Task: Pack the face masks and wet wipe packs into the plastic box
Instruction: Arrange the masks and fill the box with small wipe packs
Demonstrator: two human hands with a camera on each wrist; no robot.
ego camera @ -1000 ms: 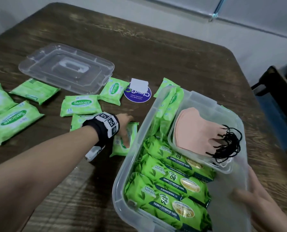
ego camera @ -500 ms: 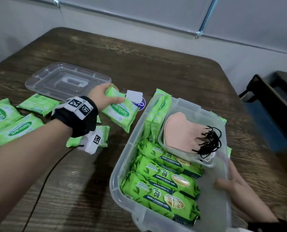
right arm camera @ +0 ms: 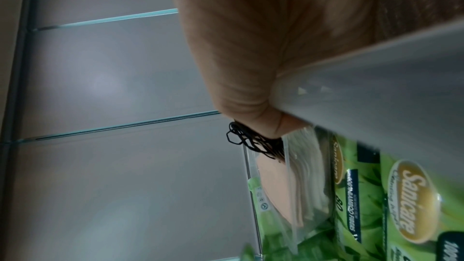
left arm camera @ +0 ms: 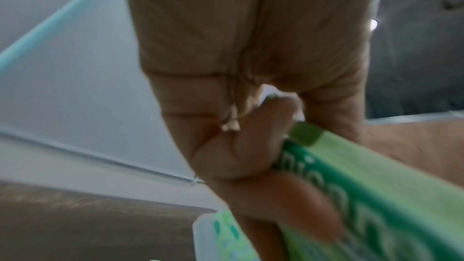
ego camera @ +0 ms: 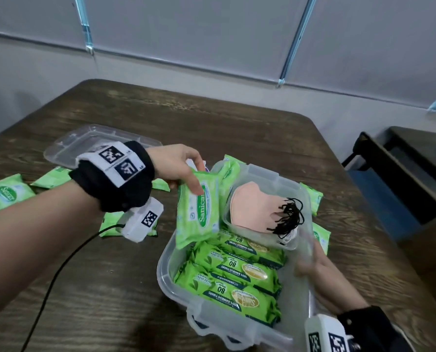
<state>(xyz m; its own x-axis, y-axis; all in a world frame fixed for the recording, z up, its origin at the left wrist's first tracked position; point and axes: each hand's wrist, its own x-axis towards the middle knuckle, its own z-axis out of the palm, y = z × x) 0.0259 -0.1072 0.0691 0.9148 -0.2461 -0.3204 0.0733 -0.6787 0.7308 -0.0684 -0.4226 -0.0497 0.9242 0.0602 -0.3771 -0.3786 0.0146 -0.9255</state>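
Observation:
My left hand (ego camera: 183, 168) pinches a small green wet wipe pack (ego camera: 199, 214) by its top end, and the pack hangs upright over the left rim of the clear plastic box (ego camera: 166, 262). Three large green wipe packs (ego camera: 237, 283) lie side by side inside the box. A clear inner tray (ego camera: 295, 240) above them holds pink face masks (ego camera: 252, 209) with black ear loops. My right hand (ego camera: 323, 278) grips the box's right wall. In the left wrist view the fingers (left arm camera: 251, 146) curl round the pack (left arm camera: 376, 176). The right wrist view shows the thumb (right arm camera: 251, 47) against the box wall (right arm camera: 376, 76).
The box's clear lid (ego camera: 84, 141) lies at the back left of the wooden table. Several small green packs (ego camera: 7, 194) lie on the left, and more packs (ego camera: 313, 199) sit just right of the box. A dark bench (ego camera: 402, 179) stands beyond the table's right edge.
My left hand picked a small pack off the table and carried it right, over the box's left rim, turning it upright. The right hand stayed on the box's right wall.

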